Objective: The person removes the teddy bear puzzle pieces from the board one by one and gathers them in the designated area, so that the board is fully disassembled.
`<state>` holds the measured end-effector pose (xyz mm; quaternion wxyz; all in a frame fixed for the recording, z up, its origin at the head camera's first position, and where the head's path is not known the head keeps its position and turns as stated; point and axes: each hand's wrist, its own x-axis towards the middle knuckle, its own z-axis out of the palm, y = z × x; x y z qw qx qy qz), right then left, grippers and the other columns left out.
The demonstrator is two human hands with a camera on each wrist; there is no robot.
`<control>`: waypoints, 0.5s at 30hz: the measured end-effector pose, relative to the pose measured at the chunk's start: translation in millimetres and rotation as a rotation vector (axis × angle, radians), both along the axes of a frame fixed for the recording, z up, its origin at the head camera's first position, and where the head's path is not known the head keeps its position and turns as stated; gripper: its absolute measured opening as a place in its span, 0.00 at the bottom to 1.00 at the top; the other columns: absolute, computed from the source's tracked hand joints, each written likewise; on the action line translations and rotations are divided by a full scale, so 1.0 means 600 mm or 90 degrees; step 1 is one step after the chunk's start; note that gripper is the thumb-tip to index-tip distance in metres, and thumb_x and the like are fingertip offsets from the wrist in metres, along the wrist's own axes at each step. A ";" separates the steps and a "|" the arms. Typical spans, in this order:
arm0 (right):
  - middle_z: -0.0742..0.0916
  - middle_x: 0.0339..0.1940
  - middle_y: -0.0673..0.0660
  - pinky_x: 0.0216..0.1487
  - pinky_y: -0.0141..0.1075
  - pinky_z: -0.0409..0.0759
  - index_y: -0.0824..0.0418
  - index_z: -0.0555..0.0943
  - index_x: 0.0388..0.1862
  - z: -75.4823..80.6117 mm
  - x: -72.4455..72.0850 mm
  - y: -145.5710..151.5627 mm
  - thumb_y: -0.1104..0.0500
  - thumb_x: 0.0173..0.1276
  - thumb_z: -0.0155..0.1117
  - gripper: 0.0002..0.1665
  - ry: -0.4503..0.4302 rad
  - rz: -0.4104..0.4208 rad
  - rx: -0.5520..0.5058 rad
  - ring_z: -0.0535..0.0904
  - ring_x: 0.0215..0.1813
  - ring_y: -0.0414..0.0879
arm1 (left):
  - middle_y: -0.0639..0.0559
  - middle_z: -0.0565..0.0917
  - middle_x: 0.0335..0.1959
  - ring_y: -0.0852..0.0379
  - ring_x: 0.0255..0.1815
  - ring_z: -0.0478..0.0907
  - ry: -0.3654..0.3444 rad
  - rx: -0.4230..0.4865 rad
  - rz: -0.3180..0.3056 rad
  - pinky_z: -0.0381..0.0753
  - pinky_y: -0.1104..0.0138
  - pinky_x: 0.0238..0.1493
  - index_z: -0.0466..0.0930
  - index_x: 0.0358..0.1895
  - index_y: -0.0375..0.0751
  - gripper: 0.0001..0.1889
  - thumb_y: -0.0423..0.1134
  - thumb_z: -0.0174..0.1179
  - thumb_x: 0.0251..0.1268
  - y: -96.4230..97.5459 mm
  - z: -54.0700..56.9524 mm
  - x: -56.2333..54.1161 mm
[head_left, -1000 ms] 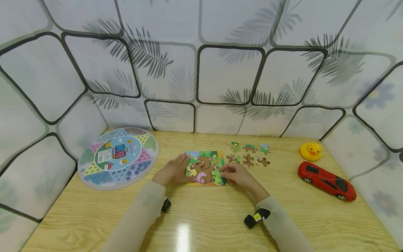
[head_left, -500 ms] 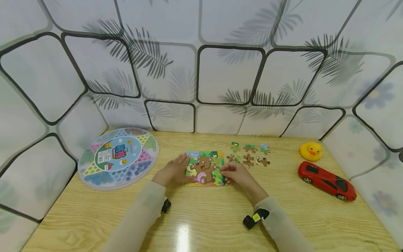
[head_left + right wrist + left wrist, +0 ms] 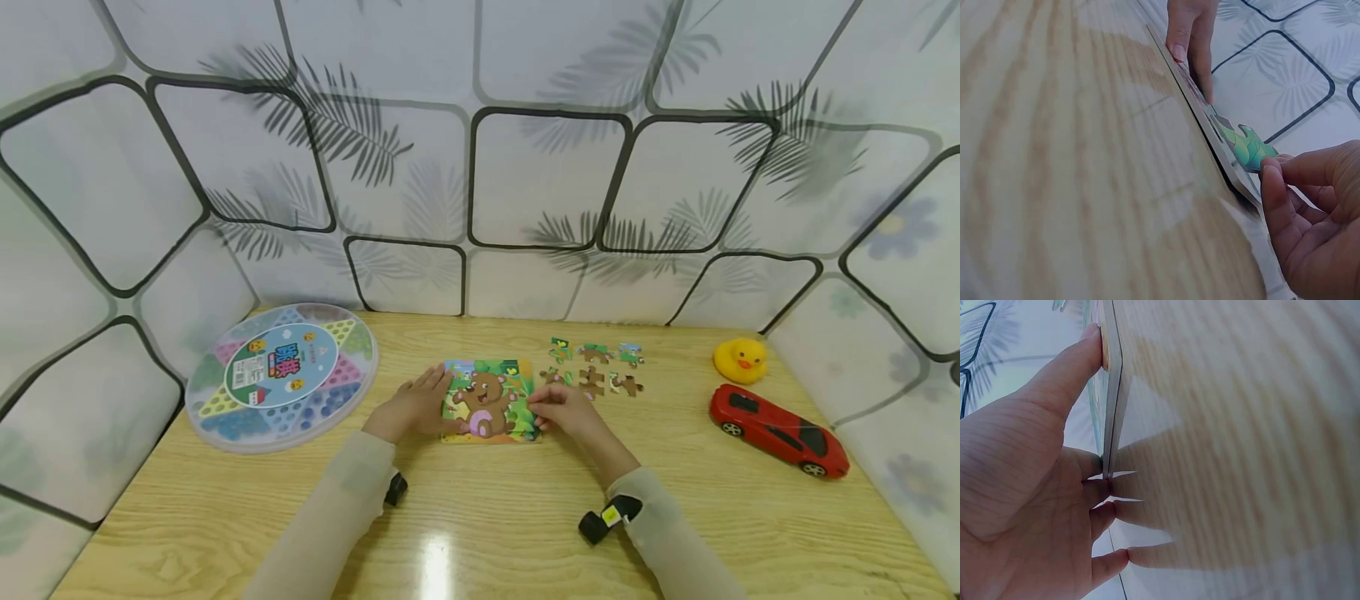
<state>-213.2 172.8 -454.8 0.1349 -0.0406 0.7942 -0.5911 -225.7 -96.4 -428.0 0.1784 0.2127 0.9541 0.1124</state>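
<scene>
A bear jigsaw puzzle (image 3: 486, 406) lies in its flat tray on the table. My left hand (image 3: 414, 406) rests at the tray's left side. In the left wrist view the thumb (image 3: 1069, 367) lies on the tray's edge, and the other fingers reach down to the table beside it. With thumb and fingertips my right hand (image 3: 567, 414) pinches a green puzzle piece (image 3: 1247, 145) at the right side of the tray. That piece is tilted up from the tray in the right wrist view. Several loose puzzle pieces (image 3: 591, 382) lie in two rows behind my right hand.
A round Chinese checkers set (image 3: 282, 372) sits at the table's left. On the right are a yellow rubber duck (image 3: 740, 361) and a red toy car (image 3: 777, 432). Patterned fabric walls (image 3: 547, 179) enclose the back and sides of the wooden table (image 3: 487, 517).
My right fingertips have shifted slightly to the right at the tray's right edge. The left hand and the loose pieces have stayed in place.
</scene>
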 end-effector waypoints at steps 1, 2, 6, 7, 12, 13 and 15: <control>0.83 0.30 0.53 0.30 0.31 0.80 0.72 0.80 0.44 0.001 -0.001 0.002 0.66 0.66 0.61 0.11 0.002 -0.002 0.001 0.79 0.26 0.40 | 0.38 0.44 0.76 0.43 0.76 0.42 0.001 0.000 -0.001 0.50 0.44 0.69 0.44 0.75 0.33 0.52 0.65 0.56 0.59 0.000 -0.001 0.000; 0.83 0.30 0.54 0.30 0.31 0.80 0.72 0.80 0.44 0.002 -0.001 0.005 0.66 0.66 0.61 0.11 0.006 -0.005 0.002 0.79 0.26 0.40 | 0.37 0.44 0.76 0.43 0.76 0.42 0.002 0.001 -0.001 0.50 0.45 0.69 0.44 0.75 0.33 0.52 0.65 0.56 0.59 0.000 -0.002 -0.001; 0.84 0.31 0.53 0.29 0.31 0.80 0.74 0.79 0.44 0.003 -0.004 0.016 0.67 0.66 0.61 0.11 0.004 -0.020 -0.015 0.79 0.26 0.40 | 0.37 0.44 0.76 0.43 0.76 0.42 0.002 0.004 -0.003 0.50 0.45 0.69 0.44 0.74 0.32 0.52 0.64 0.56 0.59 -0.002 -0.003 -0.003; 0.84 0.31 0.53 0.29 0.31 0.80 0.74 0.79 0.44 0.003 -0.005 0.019 0.68 0.65 0.62 0.11 0.001 -0.028 -0.020 0.79 0.25 0.40 | 0.37 0.44 0.76 0.43 0.76 0.42 0.002 0.004 -0.003 0.50 0.45 0.69 0.44 0.74 0.32 0.52 0.65 0.57 0.59 -0.002 -0.003 -0.003; 0.85 0.32 0.52 0.29 0.31 0.80 0.74 0.79 0.44 0.004 -0.004 0.038 0.67 0.65 0.62 0.11 0.002 -0.046 -0.003 0.79 0.25 0.40 | 0.36 0.44 0.75 0.42 0.76 0.41 -0.002 0.014 -0.006 0.49 0.43 0.69 0.44 0.74 0.32 0.56 0.70 0.55 0.55 -0.004 -0.003 -0.003; 0.84 0.31 0.53 0.29 0.31 0.80 0.74 0.79 0.44 0.005 -0.004 0.042 0.67 0.65 0.62 0.11 0.004 -0.048 0.007 0.79 0.25 0.40 | 0.36 0.44 0.76 0.42 0.76 0.41 -0.005 0.015 -0.005 0.48 0.43 0.69 0.43 0.74 0.32 0.56 0.70 0.55 0.55 -0.004 -0.003 -0.003; 0.84 0.31 0.53 0.29 0.31 0.80 0.74 0.79 0.43 0.005 -0.002 0.050 0.67 0.66 0.61 0.11 0.002 -0.051 0.017 0.79 0.26 0.40 | 0.37 0.43 0.76 0.43 0.76 0.41 -0.008 0.012 -0.005 0.48 0.44 0.69 0.43 0.75 0.32 0.56 0.71 0.54 0.55 -0.004 -0.001 -0.002</control>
